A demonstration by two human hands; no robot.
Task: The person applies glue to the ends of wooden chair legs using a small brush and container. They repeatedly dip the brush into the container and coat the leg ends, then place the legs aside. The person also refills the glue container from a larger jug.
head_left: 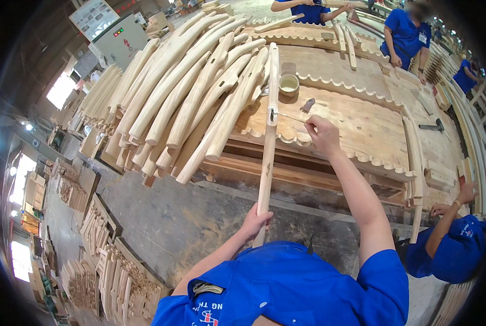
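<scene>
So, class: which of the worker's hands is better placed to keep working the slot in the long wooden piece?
Right. The right hand holds a thin tool with its tip at the slot; the left hand grips the wooden piece at its lower end.

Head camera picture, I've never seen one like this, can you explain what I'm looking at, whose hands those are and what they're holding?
This is one view from a wide fisheye camera worn on a person's head, looking down, so straight edges bend near the rim. The two bare forearms rising from the bottom edge belong to the wearer, who wears a blue shirt. The left hand grips the lower end of a long pale wooden rail that leans up onto a scalloped-edged wooden workbench. The right hand holds a thin stick-like tool with its tip at a slot in the rail. On the bench lie a stack of curved pale wooden pieces and a small round bowl. Other people in blue work nearby.
</scene>
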